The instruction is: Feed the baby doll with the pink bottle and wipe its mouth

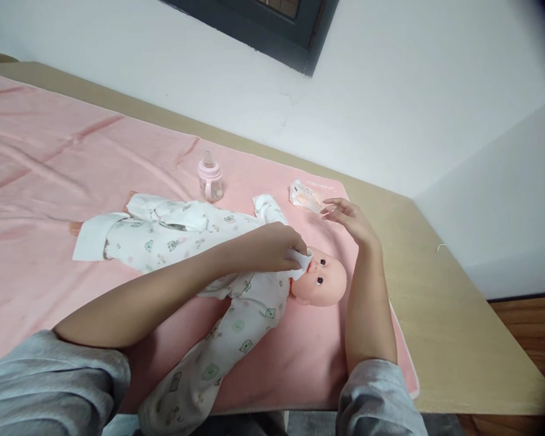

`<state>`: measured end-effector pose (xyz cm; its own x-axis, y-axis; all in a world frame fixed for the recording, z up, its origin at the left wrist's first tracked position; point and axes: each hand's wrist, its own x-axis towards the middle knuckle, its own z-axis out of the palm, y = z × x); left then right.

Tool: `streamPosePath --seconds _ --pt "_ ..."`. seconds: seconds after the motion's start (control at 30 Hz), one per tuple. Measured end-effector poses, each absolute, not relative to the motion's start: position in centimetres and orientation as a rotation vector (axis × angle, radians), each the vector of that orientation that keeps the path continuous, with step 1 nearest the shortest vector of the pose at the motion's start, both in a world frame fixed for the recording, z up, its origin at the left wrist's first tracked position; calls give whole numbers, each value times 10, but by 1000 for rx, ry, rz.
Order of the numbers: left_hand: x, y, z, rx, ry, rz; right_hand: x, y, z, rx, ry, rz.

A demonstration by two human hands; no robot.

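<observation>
A baby doll (pixel 329 283) in white printed clothes lies on its back, head to the right and legs to the left. My left hand (pixel 277 247) reaches over its chest, fingers closed on a white wipe (pixel 302 261) held at the doll's mouth and chin. Past the doll's head, my right hand (pixel 349 221) is open with its fingers stretched out. Its fingertips are close beside a small, partly clear soft packet (pixel 305 197); whether they touch it I cannot tell. The wipe's lower part is hidden in my left fingers.
A pink blanket (pixel 40 163) with creases covers much of the wooden table (pixel 440 315). A pink baby bottle (pixel 210 177) stands upright behind the doll's body. The white wall (pixel 390 91) runs along the table's back edge, below a dark window frame (pixel 295 45).
</observation>
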<state>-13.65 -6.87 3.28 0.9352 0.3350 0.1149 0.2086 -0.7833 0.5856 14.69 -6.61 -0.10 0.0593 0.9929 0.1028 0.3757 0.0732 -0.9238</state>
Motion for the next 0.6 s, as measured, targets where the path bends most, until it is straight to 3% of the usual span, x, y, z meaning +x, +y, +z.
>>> streamPosePath --seconds 0.3,0.6 --pt "-133 -71 31 2519 429 293 141 -47 -59 -1318 -1359 1243" --pt "-135 -72 31 2512 528 311 138 -46 -78 -1306 -1294 1204"
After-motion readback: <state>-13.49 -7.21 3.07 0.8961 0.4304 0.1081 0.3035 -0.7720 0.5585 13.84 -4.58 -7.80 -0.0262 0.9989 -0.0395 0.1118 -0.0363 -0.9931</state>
